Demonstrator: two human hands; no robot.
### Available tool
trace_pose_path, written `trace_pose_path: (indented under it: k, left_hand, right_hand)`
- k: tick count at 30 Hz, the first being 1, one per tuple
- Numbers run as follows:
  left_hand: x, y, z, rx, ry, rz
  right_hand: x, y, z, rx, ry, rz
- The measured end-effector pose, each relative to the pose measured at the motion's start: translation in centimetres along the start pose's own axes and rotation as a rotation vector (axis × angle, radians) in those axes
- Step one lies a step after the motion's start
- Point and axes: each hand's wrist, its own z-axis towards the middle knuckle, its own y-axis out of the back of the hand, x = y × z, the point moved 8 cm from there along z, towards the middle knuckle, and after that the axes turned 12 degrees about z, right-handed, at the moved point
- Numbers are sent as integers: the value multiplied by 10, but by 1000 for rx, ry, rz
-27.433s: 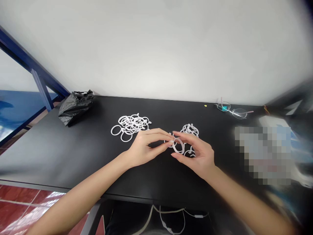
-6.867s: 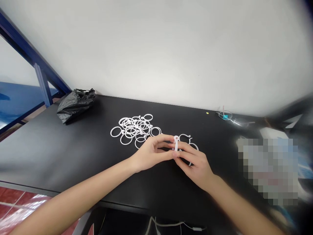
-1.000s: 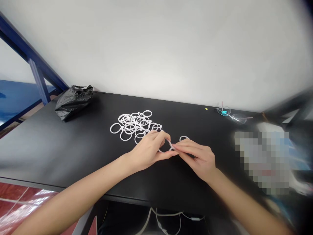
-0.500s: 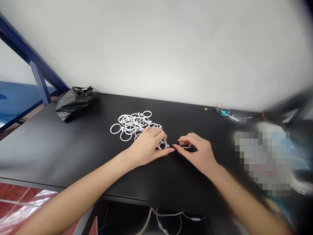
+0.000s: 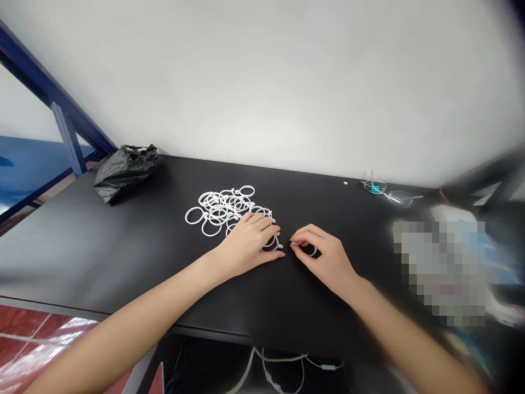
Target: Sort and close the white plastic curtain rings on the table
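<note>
A loose pile of white plastic rings [image 5: 211, 226], each with a small knob, lies on the black table [image 5: 135, 262]. My left hand [image 5: 251, 243] rests over the pile's right edge, its thumb spread away from the fingers. Between that thumb and the fingers, white rings [image 5: 280, 246] show on the table, partly covered by the hand. Just to the right, my right hand [image 5: 322, 251] pinches a white ring [image 5: 315, 252] between thumb and fingertips. Most of this ring is hidden behind the fingers.
A crumpled black plastic bag [image 5: 125, 174] sits at the back left. Clear-lensed glasses [image 5: 385, 192] lie near the wall, beside a small yellow bit [image 5: 345, 183]. A blurred-out item [image 5: 443, 273] is on the right. Cables [image 5: 283, 360] hang below the table's front edge.
My right thumb and fingertips have closed together on the ring, which has turned in the hand. My left thumb has drawn back slightly to the left, leaving a ring's knob in view.
</note>
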Motion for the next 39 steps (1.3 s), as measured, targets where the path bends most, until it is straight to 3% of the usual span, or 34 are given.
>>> trace_pose_path:
  k: [5,16,24,32,39]
  left_hand:
    - [1,1,0,16,17,-6]
    - [-1,10,0,-81,11,-46]
    - [-11,18,-2,-171,-5,-222]
    - [-10,15,-1,-126,62,-425]
    - [-1,25,-2,-215,125,-487]
  right_hand:
    - [4,4,0,-58,25,-12]
    - [17,19,-1,-228,92,22]
    - [29,20,-7,-226,212,198]
    - [24,22,-9,-288,174,280]
    - [20,28,-10,-343,149,296]
